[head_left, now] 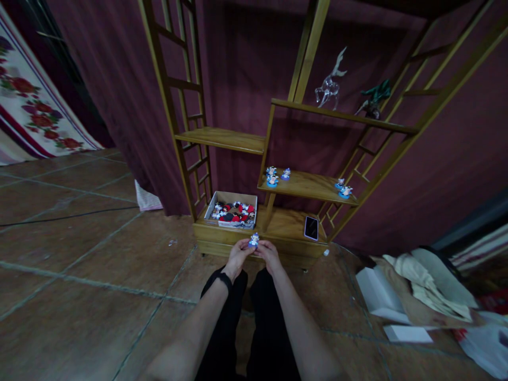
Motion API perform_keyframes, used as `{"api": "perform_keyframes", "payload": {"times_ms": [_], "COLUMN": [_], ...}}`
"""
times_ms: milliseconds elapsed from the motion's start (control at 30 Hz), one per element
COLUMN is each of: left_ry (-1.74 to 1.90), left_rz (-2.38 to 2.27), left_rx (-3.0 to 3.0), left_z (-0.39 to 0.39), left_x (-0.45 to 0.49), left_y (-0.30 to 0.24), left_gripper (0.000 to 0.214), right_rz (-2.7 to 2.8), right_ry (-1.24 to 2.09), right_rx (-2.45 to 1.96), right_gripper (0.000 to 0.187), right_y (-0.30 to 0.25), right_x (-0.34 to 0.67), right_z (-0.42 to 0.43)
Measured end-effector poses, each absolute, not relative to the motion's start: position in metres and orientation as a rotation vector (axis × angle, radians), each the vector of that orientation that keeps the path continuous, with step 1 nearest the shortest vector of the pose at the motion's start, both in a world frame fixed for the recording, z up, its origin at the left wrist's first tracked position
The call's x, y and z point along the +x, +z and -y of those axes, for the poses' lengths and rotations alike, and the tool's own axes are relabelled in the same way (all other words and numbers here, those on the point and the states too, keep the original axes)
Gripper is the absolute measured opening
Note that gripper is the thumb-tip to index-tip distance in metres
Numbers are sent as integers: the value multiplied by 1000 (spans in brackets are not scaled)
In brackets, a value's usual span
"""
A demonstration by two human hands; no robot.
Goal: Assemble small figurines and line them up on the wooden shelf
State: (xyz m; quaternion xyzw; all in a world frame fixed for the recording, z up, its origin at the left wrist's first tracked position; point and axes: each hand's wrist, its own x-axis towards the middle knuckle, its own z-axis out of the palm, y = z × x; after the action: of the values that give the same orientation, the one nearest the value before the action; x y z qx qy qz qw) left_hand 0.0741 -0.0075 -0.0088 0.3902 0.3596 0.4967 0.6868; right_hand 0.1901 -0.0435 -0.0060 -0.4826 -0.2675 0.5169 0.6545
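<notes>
Head view. Both bare hands were raised in front of the knees. Fingertips of the left hand [237, 258] and the right hand [270, 254] met around a small purple-and-white figurine with a rounded base [254, 240], pinching it upright between them. A dark band [226, 281] circled the left wrist.

Progress, judged from the layout: partway. Beyond the hands and a little to the right, a mid-height wooden shelf board [309, 184] bore a cluster of three little blue, white and purple figurines [272, 181] at its near-left end, and two blue-and-white figurines [345, 192] at its far right. The held piece was not yet set down. Just ahead-left of the hands, an open white cardboard box [237, 196] held a jumble of red, black and white pieces [240, 217], too small to sort by eye.

Surface: box and a dark-screened phone in a pale case [311, 228], ahead-right of the hands, both rested on the lowest ledge of a yellow-brown wooden display rack [218, 234]. High above right: a clear glass animal figure [329, 89] and a dark green ornament [375, 99].

Room: maroon curtain [107, 79] behind; brown tiled floor [71, 307] below; far left, white floral cloth [39, 116]; right of the hands, white cartons [379, 293] near a plastic bag [488, 344]. Light dim.
</notes>
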Motion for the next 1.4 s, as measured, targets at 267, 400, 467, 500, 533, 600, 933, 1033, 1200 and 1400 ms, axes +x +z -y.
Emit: {"api": "perform_keyframes", "payload": {"times_ms": [267,400,467,500,533,600,933,1033,1200,1400], "left_ry": [1039,1050,1053,1050,1046,1035,948,946,994,1050], "left_rz": [-811,-822,-830,-833,-835,-835,-739,-739,-801,-827], "left_rx": [902,891,894,897,902,908,815,822,886,950], "left_z": [6,4,4,3,3,3,3,3,4,9], "left_x": [73,74,74,74,74,73,70,70,72,75], "left_y": [-12,-14,-15,-15,-15,-15,-8,-6,-6,-5], "left_gripper": [47,48,48,47,46,45,42,42,42,41], "right_rz": [631,634,639,641,641,641,668,659,642,641], "right_ry": [1199,1211,1209,1209,1208,1209,1233,1218,1196,1192], "right_rx": [-1122,-1127,-1128,-1125,-1122,-1116,-1118,-1114,-1128,-1131], "right_gripper": [27,28,29,29,28,28,26,26,26,28], "right_y": [-6,-7,-7,-6,-5,-3,4,5,2,-1], "right_x": [193,195,195,195,195,194,194,194,194,194], "right_z": [42,41,42,42,43,44,47,47,45,44]}}
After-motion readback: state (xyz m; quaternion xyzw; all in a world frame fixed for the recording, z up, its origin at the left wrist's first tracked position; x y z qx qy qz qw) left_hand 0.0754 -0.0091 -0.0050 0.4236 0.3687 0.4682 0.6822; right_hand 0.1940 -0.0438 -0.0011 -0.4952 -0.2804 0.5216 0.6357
